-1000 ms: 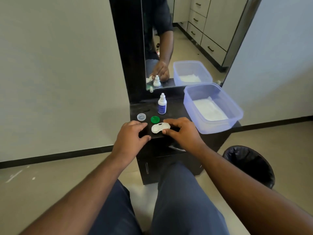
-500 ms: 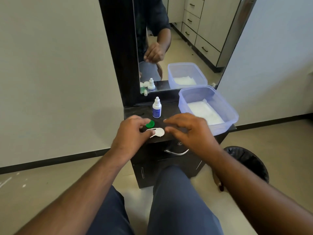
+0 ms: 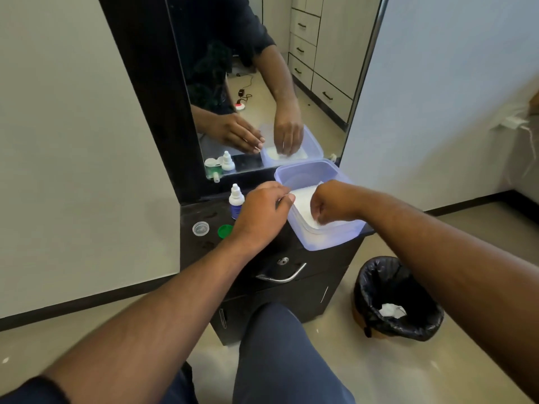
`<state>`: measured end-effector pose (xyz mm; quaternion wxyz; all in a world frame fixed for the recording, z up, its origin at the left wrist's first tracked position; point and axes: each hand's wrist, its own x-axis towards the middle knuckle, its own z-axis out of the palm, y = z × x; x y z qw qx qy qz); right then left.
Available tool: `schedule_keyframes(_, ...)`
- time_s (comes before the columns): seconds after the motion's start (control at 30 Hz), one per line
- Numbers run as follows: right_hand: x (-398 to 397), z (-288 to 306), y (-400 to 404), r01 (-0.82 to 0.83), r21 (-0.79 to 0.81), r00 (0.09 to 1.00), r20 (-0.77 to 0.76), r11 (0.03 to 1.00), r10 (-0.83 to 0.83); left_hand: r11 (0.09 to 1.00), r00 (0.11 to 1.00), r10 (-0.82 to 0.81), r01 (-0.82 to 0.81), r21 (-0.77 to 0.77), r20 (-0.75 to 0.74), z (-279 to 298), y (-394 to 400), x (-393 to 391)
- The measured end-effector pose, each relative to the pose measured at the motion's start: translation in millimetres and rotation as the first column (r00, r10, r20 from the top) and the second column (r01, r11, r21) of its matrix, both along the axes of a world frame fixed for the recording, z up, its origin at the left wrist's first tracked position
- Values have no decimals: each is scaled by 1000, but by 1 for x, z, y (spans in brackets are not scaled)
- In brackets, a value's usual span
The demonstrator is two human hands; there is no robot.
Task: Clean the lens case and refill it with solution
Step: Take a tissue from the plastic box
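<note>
Lens case: I can't see it directly, since my left hand (image 3: 262, 214) covers the spot on the desk (image 3: 198, 211) just in front of the solution bottle (image 3: 236, 199); only its white reflection shows in the mirror (image 3: 262, 83), beside the bottle's reflection. Taking the solution bottle as my landmark, the green cap (image 3: 225, 231) lies just in front of it and the clear cap (image 3: 200, 228) sits a little further to the left of that. To the bottle's right stands the translucent plastic tub (image 3: 329, 237), holding a stack of white tissues (image 3: 303, 204). My left hand reaches past the bottle to the tub's near-left rim, fingers relaxed and extended toward the tissues; whether they touch the rim I can't tell. My right hand (image 3: 332, 202) is inside the tub, fingers curled and pinching the top tissue. On the floor well to the right of the bottle stands a bin (image 3: 396, 298) lined with a black bag, a crumpled white tissue inside.
</note>
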<state>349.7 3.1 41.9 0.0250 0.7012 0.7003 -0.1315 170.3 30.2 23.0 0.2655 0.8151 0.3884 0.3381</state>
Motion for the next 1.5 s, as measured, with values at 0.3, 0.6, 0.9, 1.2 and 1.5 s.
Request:
schedule_keyframes(0.3,2,-8,2,-25,-5,999,-21,1000,25,1000,998,30,-31,8,50,-10,2,4)
schedule_keyframes(0.6,1,-8,7,-60,-2,989,-135,998,59,999,999,32,-32,7,19,-9,4,3)
schedule_keyframes(0.9,1,-15,16,-98,-16,990,-103,995,96,999,999,49,-49,-6,3,-5,1,5)
schedule_keyframes(1.2,8,-16,15,-109,-34,983,-153,993,103,999,999,38,-38,0,-15,-3,1,4)
schedule_keyframes(1.5,20,-3,7,0,115,952,-305,993,35,999,998,34,-33,27,-58,0,-2,8)
